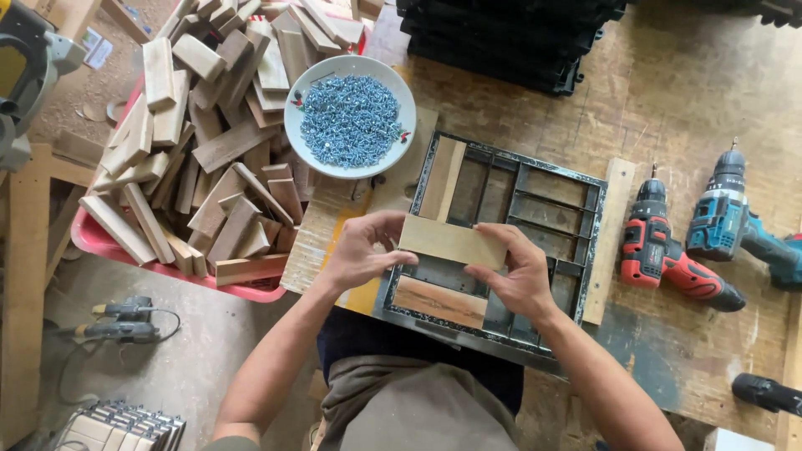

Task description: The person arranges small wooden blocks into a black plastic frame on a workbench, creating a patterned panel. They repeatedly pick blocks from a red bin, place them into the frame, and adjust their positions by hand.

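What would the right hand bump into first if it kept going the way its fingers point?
Probably the left hand: the right hand points left along the wooden block both hold.

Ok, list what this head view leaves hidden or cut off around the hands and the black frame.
- Near edge of the black frame: hidden by the forearms and the lap.
- Underside of the wooden block: hidden; the left hand and right hand cover its ends.
- Blue drill: its handle runs off the right edge.
- Red bin: contents below the top wood pieces are buried.
- Screws in the white bowl: too small to tell apart.
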